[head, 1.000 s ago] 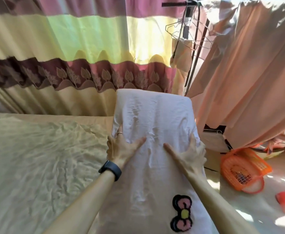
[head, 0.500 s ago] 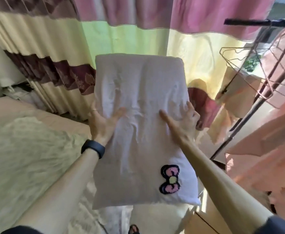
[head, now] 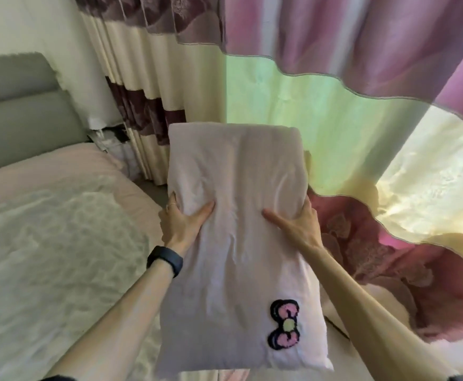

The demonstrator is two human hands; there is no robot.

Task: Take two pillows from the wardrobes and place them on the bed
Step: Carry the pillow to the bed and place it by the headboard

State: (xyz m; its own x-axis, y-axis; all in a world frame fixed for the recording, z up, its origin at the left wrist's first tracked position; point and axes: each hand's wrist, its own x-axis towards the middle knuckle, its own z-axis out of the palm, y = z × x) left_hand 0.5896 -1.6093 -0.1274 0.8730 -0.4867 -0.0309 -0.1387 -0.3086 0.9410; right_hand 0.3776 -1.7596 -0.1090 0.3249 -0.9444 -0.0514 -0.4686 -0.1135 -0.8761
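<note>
A white pillow (head: pixel 238 232) with a pink and black bow patch near its lower right corner hangs in the air in front of me, long side upright. My left hand (head: pixel 182 224), with a ring and a black wristband, grips its left edge with the thumb on top. My right hand (head: pixel 296 224) grips its right edge the same way. The bed (head: pixel 46 243), covered in a pale wrinkled sheet, lies to the left, below the pillow. No second pillow shows.
A grey padded headboard (head: pixel 18 111) stands at the far left against a white wall. Striped curtains (head: pixel 321 105) in purple, green, yellow and maroon hang close behind the pillow and to the right. Some clutter (head: pixel 112 144) sits in the corner between bed and curtain.
The view has swung left: the clothes rack, peach cloth and orange baskets have gone out of sight, and the headboard has come in. Both hands keep their hold on the pillow, now lifted clear of the bed.
</note>
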